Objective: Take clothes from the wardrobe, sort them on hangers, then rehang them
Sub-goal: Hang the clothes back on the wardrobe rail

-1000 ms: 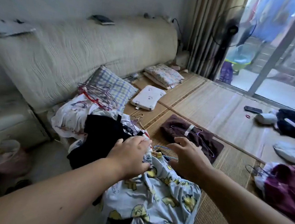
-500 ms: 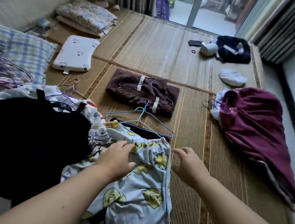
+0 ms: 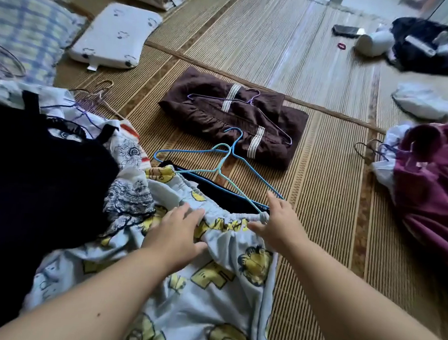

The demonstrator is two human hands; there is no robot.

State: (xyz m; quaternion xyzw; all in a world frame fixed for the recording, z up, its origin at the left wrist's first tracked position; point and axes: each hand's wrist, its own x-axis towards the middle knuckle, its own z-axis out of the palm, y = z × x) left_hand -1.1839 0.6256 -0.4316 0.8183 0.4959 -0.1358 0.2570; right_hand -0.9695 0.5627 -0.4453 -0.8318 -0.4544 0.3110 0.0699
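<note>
Pale blue shorts with yellow cartoon prints [image 3: 214,299] lie in front of me on the woven mat. My left hand [image 3: 176,236] rests flat on them just below the elastic waistband, fingers straight. My right hand [image 3: 277,223] touches the waistband's right end, thumb at the fabric and fingers spread; a firm pinch is not clear. Two blue wire hangers [image 3: 217,166] lie just beyond the waistband over a dark garment [image 3: 231,195]. Farther back, folded brown shorts [image 3: 208,114] carry a purple wire hanger [image 3: 239,100].
A black garment [image 3: 32,185] and white printed clothes [image 3: 130,148] are heaped at left with more wire hangers [image 3: 96,96]. A maroon garment [image 3: 438,186] lies at right. A white pillow [image 3: 115,35], a phone [image 3: 346,30] and a dark bundle [image 3: 428,49] sit farther back.
The view has dropped from the sofa to the mat. My right hand has come in from the mat to the waistband's right end; my left hand has slid onto the shorts.
</note>
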